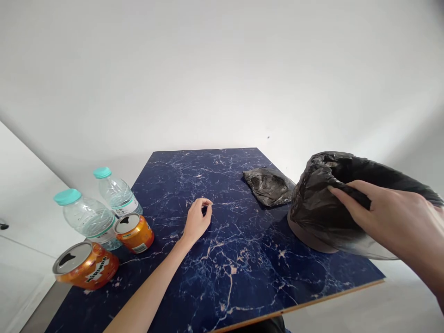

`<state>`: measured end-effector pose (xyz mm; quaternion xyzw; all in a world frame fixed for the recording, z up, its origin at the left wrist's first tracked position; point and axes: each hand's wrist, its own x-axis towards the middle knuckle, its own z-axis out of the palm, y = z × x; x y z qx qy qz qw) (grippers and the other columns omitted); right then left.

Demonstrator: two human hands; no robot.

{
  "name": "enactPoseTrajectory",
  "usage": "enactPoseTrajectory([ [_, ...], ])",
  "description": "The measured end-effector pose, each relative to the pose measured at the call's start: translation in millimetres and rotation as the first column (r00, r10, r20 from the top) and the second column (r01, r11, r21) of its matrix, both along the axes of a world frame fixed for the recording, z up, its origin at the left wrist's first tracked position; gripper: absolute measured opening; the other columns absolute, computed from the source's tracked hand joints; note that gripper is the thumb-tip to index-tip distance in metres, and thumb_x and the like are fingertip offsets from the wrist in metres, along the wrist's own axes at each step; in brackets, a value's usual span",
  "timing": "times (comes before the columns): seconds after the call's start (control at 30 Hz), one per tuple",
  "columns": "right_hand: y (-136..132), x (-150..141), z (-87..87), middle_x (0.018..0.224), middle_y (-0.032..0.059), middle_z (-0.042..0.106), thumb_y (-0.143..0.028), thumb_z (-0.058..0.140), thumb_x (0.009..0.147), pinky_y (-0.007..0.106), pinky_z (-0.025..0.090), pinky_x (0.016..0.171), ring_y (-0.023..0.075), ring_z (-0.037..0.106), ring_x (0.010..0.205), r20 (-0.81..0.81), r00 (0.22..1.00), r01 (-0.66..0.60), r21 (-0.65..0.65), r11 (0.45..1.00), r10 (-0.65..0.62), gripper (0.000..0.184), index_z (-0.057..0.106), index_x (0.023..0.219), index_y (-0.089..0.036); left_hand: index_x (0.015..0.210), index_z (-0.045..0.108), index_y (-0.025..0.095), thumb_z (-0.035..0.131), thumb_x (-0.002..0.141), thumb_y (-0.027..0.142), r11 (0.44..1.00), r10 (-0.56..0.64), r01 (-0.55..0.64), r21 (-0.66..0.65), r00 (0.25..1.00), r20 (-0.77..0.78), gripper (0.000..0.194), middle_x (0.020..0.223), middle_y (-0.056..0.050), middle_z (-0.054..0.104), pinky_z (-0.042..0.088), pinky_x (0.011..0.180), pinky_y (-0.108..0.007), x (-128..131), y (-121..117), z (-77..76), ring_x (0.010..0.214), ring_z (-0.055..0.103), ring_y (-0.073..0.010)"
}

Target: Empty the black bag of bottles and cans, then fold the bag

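My right hand (pixel 385 212) is closed on the rim of a black trash bag (pixel 315 194), thumb outside and fingers reaching over the edge, mostly hidden. The bag lines a round, light-coloured bin (pixel 308 238) and folds down over its outside. Over the middle of the tabletop rests my left hand (pixel 198 219), loosely curled. A small gap shows between its thumb and forefinger, and nothing is visible in it. Nearest to that hand on the left is an orange soda can (pixel 135 233). Right of it lies a folded black plastic bag (pixel 268 186).
A second orange can (pixel 86 266) and two clear bottles with turquoise caps, the nearer bottle (pixel 88 217) and the farther bottle (pixel 118 192), stand at the left. The blue marbled table (pixel 222 273) has its far edge near a white wall (pixel 222 74).
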<state>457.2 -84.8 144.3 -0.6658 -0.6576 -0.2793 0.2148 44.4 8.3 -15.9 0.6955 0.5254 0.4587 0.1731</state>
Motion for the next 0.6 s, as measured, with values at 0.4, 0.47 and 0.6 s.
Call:
enactPoseTrajectory([
  [0.4,-21.9,-111.7,21.8,0.091,0.0055,0.078,-0.036,0.062,0.108,0.040,0.054,0.083,0.0249,0.074,0.088,-0.097,0.709,-0.699,0.032,0.714,0.698,0.017,0.069,0.097,-0.025,0.110,0.067,0.025,0.053,0.108,0.050,0.990,0.118,-0.101,-0.096,0.974,0.194,0.028,0.115,-0.010,0.077,0.058,0.099,-0.044,-2.4,-0.8,2.5,0.110,0.074,-0.0276],
  [0.47,-8.6,-125.7,24.8,0.088,0.0034,0.077,-0.030,0.064,0.107,0.039,0.054,0.086,0.0213,0.072,0.084,-0.112,0.620,-0.779,0.025,0.626,0.777,0.015,0.068,0.095,-0.023,0.114,0.066,0.025,0.048,0.110,0.055,0.985,0.150,-0.124,-0.116,0.955,0.256,0.035,0.119,-0.011,0.076,0.059,0.098,-0.042,-4.8,0.1,1.8,0.114,0.073,-0.0272],
  [0.6,33.2,-145.6,21.3,0.083,0.0022,0.077,-0.029,0.069,0.103,0.039,0.053,0.087,0.0200,0.070,0.080,-0.063,0.518,-0.844,0.123,0.521,0.853,0.015,0.070,0.090,-0.022,0.118,0.063,0.026,0.035,0.114,0.059,0.980,0.186,-0.145,-0.134,0.907,0.377,0.043,0.125,-0.011,0.073,0.061,0.098,-0.038,-11.7,3.7,0.2,0.118,0.073,-0.0246],
])
